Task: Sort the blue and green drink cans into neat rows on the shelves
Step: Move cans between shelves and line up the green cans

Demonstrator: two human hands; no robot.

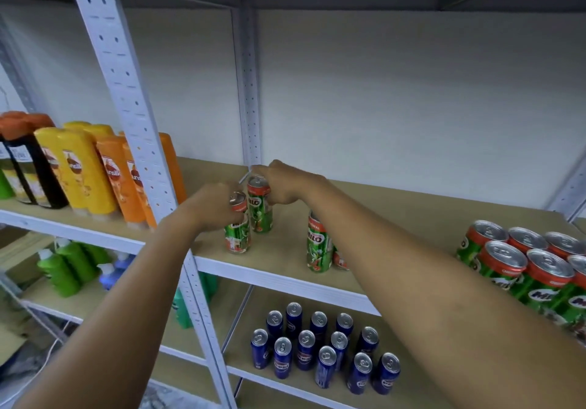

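Note:
Two green cans stand near the left back of the upper shelf (285,259). My left hand (212,207) grips the nearer green can (237,234) around its top. Just behind it, my right hand (282,186) holds the farther green can (260,210) at its rim. Both cans are upright and close together. A third green can (318,243) stands alone near the shelf's front edge, partly behind my right forearm, with another can (340,259) mostly hidden beside it. Several green cans (523,269) cluster at the right. Several blue cans (323,345) stand in loose rows on the lower shelf.
Yellow and orange bottles (95,174) fill the neighbouring shelf bay on the left, behind a perforated white upright (133,117). Green and blue bottles (69,266) sit below them. Bare shelf board lies between the held cans and the right cluster.

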